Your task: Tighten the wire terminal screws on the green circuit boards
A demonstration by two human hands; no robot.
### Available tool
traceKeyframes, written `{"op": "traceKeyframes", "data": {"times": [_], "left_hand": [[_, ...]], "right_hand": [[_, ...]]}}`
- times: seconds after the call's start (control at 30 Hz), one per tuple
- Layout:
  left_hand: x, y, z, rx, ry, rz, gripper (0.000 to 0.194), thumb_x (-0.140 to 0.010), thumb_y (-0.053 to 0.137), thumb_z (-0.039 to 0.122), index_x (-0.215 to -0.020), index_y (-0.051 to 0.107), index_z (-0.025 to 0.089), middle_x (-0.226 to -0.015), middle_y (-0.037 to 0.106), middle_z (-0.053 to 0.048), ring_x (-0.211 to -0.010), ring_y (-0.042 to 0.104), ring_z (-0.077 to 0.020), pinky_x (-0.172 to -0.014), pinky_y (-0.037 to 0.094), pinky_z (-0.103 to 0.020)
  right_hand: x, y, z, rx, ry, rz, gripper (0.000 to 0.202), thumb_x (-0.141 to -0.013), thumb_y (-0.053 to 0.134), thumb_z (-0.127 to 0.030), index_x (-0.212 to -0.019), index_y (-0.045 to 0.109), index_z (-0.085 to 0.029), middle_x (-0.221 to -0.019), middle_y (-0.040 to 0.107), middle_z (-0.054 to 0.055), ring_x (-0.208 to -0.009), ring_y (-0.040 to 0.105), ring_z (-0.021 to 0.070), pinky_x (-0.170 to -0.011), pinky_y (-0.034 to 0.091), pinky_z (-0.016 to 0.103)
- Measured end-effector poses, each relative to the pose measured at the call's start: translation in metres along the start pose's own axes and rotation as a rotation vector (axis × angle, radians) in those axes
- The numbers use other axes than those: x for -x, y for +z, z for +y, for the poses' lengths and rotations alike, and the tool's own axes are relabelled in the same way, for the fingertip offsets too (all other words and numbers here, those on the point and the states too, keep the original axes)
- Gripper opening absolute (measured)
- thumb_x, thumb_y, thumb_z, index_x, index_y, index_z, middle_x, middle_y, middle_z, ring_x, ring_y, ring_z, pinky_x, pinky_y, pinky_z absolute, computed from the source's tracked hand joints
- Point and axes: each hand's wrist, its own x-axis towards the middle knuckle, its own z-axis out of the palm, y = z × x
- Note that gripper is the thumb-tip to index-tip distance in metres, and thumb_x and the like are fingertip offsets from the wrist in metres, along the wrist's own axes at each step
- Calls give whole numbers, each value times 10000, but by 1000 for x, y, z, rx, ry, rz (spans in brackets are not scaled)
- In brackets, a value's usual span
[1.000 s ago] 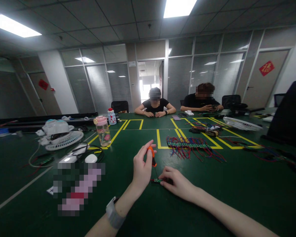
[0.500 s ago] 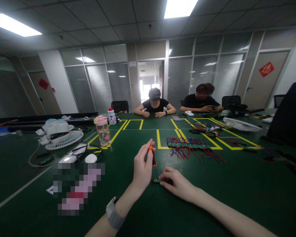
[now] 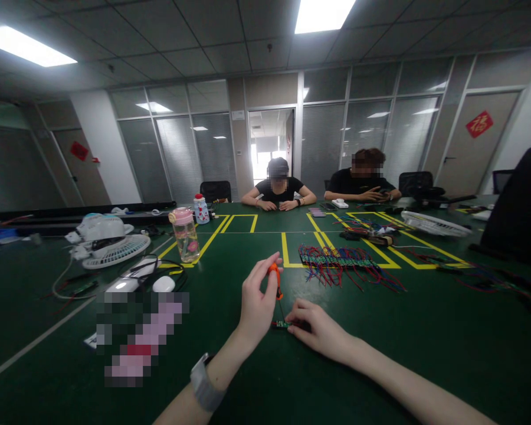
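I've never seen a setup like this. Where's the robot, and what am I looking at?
There is no robot here: these are a person's bare hands, seen by one camera worn on the head, looking forward and down. The left hand holds an orange-and-black screwdriver-like tool, pointing down at a small green circuit board in the fingertips of the right hand. On the green table lie a row of wired boards and a white fan; a pink-lidded bottle stands there too. Two people sit opposite.

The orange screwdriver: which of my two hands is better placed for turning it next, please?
Probably the left hand: its fingers hold the screwdriver above the small green board, while the right hand holds the board's end.
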Motion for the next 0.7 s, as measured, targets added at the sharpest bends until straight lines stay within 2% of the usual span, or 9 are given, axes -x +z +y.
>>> {"op": "traceKeyframes", "data": {"times": [0.1, 0.17, 0.33, 0.4, 0.57, 0.63, 0.7], "left_hand": [[0, 0, 3, -108, 48, 42, 208, -903, 556, 231, -1074, 674, 222, -976, 614, -44, -929, 611, -184, -840, 490, -319], [-1, -1, 3, -162, 62, 67, 186, -867, 606, 237, -1030, 694, 229, -942, 576, -33, -898, 595, -178, -828, 487, -314], [-1, -1, 1, -35, 12, -5, 344, -943, 458, 214, -1250, 608, 247, -1135, 605, -70, -1033, 600, -190, -906, 480, -336], [-1, 0, 0, 5, -3, -9, 343, -946, 456, 212, -1258, 596, 237, -1165, 628, -74, -1058, 606, -195, -922, 478, -345], [-2, 0, 3, -135, 23, 71, 215, -852, 623, 253, -1052, 697, 228, -985, 612, -45, -941, 614, -194, -862, 498, -337], [-1, -1, 2, -163, 22, 83, 250, -849, 617, 256, -1085, 700, 247, -1050, 585, -56, -1012, 598, -207, -906, 487, -355], [-1, -1, -1, -125, 12, 56, 327, -890, 542, 235, -1194, 656, 273, -1215, 564, -70, -1168, 544, -223, -1004, 437, -387]], "right_hand": [[0, 2, 2, 1, -5, 8, 129, -837, 624, -76, -901, 704, -153, -901, 581, 46, -819, 572, 181, -723, 472, 261], [0, 3, 3, -1, -7, 9, 132, -836, 626, -76, -907, 704, -155, -902, 581, 45, -821, 574, 181, -722, 472, 260], [0, 0, 0, -2, 5, 0, 133, -841, 623, -82, -912, 707, -157, -910, 582, 46, -823, 576, 181, -722, 474, 259], [0, -2, -1, -2, 10, -6, 135, -843, 622, -83, -915, 709, -157, -911, 582, 47, -825, 576, 181, -725, 475, 260], [0, -2, -2, 6, 9, -9, 137, -844, 620, -83, -911, 710, -160, -905, 582, 46, -830, 576, 181, -728, 474, 259], [1, -1, -1, 5, 12, -8, 136, -842, 623, -84, -913, 710, -162, -904, 582, 45, -827, 576, 180, -725, 474, 259], [1, -1, -1, 0, 7, -5, 138, -846, 622, -91, -924, 709, -164, -910, 583, 45, -825, 577, 178, -724, 474, 257]]}}
